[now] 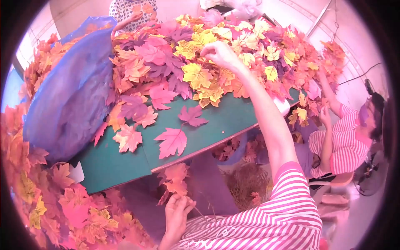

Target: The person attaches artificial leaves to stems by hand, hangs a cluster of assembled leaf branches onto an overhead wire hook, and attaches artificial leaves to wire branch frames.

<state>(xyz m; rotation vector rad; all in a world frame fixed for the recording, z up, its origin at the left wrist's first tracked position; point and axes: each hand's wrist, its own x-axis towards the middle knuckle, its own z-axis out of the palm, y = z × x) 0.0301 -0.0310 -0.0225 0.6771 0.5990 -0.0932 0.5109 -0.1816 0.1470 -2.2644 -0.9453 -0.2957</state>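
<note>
At the bottom, my left hand is closed in a pinch on a sprig of orange artificial maple leaves, held below the table's front edge. Thin stems or wires show beside that hand. My right hand reaches far across the table, over the heap of leaves, with its fingers loosely curled and slightly apart. No leaf shows in it. Yellow maple leaves lie just beneath and left of it. Two loose leaves, a pink one and a purple one, lie on the green table.
A large blue plastic-lined container stands at the left. More leaves pile up at lower left. One person in a striped shirt works at the right; another in a patterned top is across the table. Brown strands lie below the table.
</note>
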